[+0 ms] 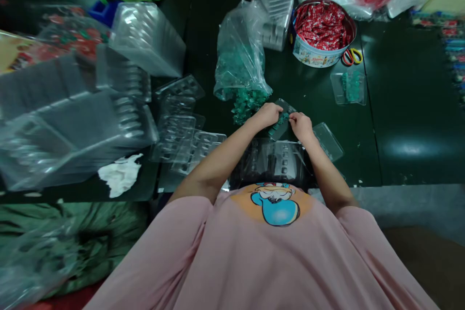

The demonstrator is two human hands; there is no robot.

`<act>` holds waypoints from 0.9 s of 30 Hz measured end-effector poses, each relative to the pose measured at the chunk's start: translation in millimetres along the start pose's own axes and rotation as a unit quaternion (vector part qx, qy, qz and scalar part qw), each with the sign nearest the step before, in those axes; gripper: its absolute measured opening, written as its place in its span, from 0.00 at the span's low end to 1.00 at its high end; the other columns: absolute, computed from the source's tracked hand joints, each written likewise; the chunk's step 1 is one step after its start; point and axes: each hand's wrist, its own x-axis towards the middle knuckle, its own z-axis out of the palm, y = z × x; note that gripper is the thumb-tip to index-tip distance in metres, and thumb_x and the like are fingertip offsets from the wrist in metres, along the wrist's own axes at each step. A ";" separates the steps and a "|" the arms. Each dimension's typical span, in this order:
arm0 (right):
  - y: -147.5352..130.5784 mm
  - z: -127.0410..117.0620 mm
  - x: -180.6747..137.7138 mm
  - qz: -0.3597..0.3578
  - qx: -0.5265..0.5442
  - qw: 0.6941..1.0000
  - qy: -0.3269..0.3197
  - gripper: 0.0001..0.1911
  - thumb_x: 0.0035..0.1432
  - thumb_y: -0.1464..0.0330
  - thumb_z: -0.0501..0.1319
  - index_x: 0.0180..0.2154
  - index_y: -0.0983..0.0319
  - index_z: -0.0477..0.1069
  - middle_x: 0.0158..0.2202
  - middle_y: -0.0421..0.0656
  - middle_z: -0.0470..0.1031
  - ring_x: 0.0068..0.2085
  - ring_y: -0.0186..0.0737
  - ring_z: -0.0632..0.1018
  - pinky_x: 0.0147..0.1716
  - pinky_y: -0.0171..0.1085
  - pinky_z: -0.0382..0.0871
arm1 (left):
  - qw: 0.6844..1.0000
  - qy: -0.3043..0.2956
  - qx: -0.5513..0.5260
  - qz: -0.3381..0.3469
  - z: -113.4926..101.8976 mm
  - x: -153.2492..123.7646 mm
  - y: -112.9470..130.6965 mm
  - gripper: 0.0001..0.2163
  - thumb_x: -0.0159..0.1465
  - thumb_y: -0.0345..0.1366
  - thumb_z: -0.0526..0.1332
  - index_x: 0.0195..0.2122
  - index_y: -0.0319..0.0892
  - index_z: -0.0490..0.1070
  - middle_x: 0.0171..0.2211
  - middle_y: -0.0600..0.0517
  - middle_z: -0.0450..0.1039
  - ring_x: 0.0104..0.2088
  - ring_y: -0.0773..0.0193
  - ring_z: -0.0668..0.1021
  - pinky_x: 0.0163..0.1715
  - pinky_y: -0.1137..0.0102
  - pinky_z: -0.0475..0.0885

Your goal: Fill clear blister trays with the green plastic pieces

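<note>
My left hand and my right hand are both closed on a clear plastic blister tray held just above the dark green table. Green wrapped candies sit in the tray between my fingers. A loose pile of the same green candies spills from a clear bag just left of my left hand. Another empty clear tray lies right of my right hand, and several empty trays lie in front of my chest.
A round tin of red wrapped candies stands at the back right, with scissors beside it. A tray with green candies lies nearby. Stacks of clear trays fill the left side. A crumpled white tissue lies at the front left.
</note>
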 end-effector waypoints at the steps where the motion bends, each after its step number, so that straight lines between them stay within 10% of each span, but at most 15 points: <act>1: 1.5 -0.5 -0.4 0.002 0.017 1.000 0.004 0.11 0.58 0.74 0.55 0.40 0.61 0.75 0.41 0.48 0.78 0.42 0.44 0.77 0.45 0.40 0.67 | 1.000 0.017 0.002 0.000 1.0 -1.1 4.0 0.16 0.60 0.27 0.55 0.44 0.40 0.79 0.38 0.47 0.80 0.42 0.59 0.79 0.47 0.69 0.69; 15: -11.7 -14.1 2.0 -0.057 0.071 0.993 0.078 0.12 0.60 0.71 0.52 0.38 0.62 0.74 0.38 0.46 0.76 0.40 0.41 0.74 0.44 0.37 0.67 | 0.996 0.039 0.070 -0.044 31.2 -14.9 32.3 0.13 0.62 0.28 0.55 0.45 0.34 0.75 0.46 0.38 0.71 0.45 0.53 0.75 0.46 0.63 0.68; 27: -87.8 -6.2 73.9 -0.260 -0.113 0.955 -0.091 0.16 0.60 0.76 0.59 0.49 0.61 0.74 0.46 0.48 0.75 0.43 0.42 0.76 0.43 0.37 0.66 | 0.994 0.074 -0.016 -0.080 30.4 -34.6 17.5 0.15 0.60 0.28 0.60 0.48 0.31 0.76 0.48 0.32 0.74 0.48 0.45 0.77 0.50 0.57 0.70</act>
